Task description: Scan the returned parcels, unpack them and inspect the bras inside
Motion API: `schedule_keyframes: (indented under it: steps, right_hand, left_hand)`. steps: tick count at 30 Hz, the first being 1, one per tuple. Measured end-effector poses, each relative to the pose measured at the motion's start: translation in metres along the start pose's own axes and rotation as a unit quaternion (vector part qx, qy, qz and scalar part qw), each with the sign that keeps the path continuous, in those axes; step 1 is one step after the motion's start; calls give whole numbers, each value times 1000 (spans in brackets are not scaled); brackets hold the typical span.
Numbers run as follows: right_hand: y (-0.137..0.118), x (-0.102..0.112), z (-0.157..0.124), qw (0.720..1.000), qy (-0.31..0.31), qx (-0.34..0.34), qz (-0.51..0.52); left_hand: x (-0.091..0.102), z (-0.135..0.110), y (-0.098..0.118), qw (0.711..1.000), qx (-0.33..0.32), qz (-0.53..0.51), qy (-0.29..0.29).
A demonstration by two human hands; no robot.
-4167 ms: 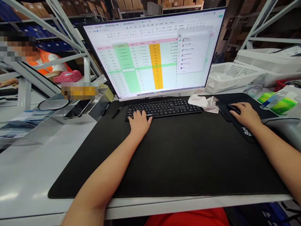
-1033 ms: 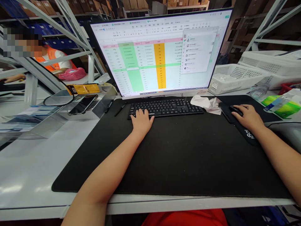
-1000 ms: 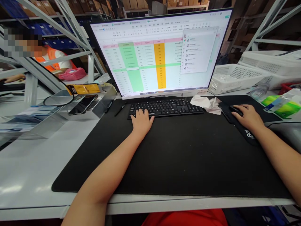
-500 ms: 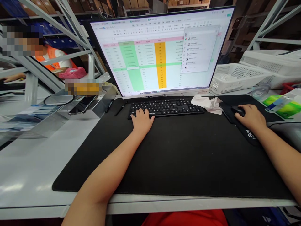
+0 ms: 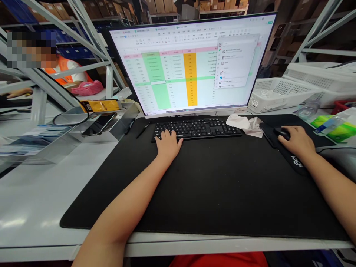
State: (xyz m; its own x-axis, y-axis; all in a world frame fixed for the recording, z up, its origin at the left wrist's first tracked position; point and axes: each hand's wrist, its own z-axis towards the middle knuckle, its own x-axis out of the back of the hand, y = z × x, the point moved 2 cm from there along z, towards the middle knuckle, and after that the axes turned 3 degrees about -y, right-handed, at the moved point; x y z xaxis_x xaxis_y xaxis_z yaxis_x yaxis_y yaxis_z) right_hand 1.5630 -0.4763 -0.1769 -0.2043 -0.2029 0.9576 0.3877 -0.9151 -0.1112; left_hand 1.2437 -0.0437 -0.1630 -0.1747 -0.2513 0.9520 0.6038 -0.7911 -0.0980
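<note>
My left hand (image 5: pixel 168 145) rests, spread, on the left end of the keyboard (image 5: pixel 200 128); my right hand (image 5: pixel 300 141), well apart from it, grips the mouse (image 5: pixel 283 132); the monitor (image 5: pixel 178 70) stands behind the keyboard.

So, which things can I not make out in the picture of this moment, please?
Head view: the writing on the monitor is too small and blurred to read.
Head view: the right hand covers part of the mouse.
Head view: the left hand hides some keys of the keyboard.
Head view: the grey object is cut off by the right edge, so I cannot tell what it is.
</note>
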Motion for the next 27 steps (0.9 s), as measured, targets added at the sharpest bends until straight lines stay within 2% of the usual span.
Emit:
schedule_keyframes:
  steps: [19,27]
  right_hand:
    - [3,-3,2,1000,-3,10,-2]
    - [5,-6,3,1000,2,7,4]
  left_hand:
    - [-2,2,-2,1000,-1,-2,-7]
    - [2,1,0,1000,2,-2,-9]
